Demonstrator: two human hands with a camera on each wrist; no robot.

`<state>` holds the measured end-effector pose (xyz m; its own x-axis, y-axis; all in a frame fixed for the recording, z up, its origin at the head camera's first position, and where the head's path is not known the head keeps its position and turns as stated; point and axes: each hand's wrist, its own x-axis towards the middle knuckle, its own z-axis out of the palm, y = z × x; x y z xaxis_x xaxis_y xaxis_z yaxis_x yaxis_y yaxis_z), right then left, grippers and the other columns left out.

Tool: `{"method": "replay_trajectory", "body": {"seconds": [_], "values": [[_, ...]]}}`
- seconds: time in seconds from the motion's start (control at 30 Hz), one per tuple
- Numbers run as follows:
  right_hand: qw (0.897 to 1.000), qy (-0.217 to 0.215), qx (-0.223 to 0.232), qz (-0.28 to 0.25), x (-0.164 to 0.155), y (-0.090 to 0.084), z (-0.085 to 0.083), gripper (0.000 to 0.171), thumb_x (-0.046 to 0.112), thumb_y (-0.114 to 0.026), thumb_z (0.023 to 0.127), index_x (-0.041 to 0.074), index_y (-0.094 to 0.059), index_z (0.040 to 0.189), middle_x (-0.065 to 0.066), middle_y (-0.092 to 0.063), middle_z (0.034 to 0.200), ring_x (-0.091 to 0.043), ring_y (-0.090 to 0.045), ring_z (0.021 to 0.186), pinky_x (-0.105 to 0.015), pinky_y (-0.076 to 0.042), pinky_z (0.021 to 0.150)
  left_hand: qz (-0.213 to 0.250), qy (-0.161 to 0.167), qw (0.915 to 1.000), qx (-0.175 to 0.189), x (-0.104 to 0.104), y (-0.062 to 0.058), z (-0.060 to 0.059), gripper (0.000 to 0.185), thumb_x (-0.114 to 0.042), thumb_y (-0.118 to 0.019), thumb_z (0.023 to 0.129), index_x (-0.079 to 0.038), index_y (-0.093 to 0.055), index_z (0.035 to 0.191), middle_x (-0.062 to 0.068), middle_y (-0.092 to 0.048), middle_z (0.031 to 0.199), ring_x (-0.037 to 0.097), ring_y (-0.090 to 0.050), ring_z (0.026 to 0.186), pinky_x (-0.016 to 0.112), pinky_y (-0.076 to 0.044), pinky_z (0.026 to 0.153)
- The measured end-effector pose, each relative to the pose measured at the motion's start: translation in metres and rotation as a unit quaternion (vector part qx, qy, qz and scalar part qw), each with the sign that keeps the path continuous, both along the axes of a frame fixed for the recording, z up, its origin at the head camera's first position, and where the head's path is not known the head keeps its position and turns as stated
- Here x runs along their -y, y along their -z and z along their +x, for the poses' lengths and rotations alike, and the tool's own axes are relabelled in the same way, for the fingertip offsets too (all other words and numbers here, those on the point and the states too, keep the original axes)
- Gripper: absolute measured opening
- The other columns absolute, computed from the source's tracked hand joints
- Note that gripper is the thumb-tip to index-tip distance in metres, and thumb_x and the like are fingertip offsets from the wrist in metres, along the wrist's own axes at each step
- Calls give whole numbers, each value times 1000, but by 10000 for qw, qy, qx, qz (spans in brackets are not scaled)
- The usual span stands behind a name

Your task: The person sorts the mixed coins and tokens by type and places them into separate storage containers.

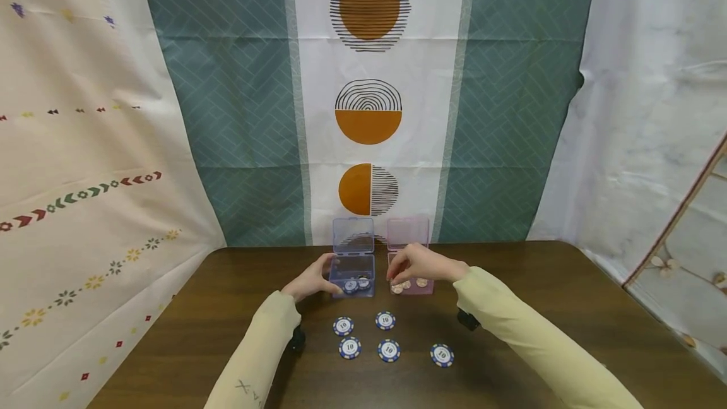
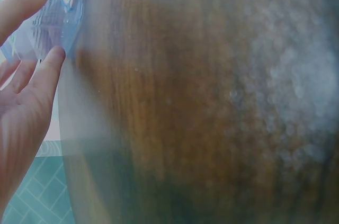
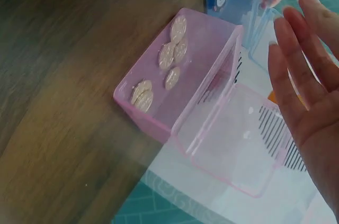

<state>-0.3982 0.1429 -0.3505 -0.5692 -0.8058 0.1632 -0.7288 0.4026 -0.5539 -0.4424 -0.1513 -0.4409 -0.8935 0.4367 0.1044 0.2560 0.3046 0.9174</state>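
My left hand (image 1: 311, 279) holds the left side of a clear blue plastic box (image 1: 352, 264), thumb toward its front and fingers farther back. Blue-and-white poker chips (image 1: 351, 285) lie inside it, and its hinged lid stands raised. Over a matching pink box (image 3: 151, 124) hovers my right hand (image 1: 426, 264), fingers pointing down; in the right wrist view the fingers are nearly straight with nothing between them. Several gold-coloured coins (image 3: 167, 54) lie on the pink box's floor. The pink lid (image 3: 233, 144) is tipped back.
Several poker chips (image 1: 389, 350) marked 10 lie on the dark wooden table (image 1: 511, 333) in front of the boxes, one farther right. Behind the table's back edge hangs a green and white patterned curtain (image 1: 375, 68). Pale cloths (image 1: 85, 144) hang at both sides.
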Motion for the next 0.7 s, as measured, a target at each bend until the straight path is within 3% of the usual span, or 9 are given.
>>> {"method": "replay_trajectory", "body": {"seconds": [0.5,0.7], "values": [[9932,-600,455,883,-23,9,20,18,5,-74,73,3,-69,89,-1,-65,83,-6,-59,72,-22,-48,65,-144,-107,9998,-121,-2,1,3,85,0,-78,64,2,-30,133,20,-38,130,37,-37,118,49,-30,94],[9909,-631,587,1032,-33,16,24,16,4,-74,72,4,-69,87,2,-65,81,-6,-58,69,-22,-49,63,-131,-145,9998,-42,-2,-1,2,83,-2,-78,65,0,-31,133,18,-37,131,37,-35,120,50,-28,95]]}}
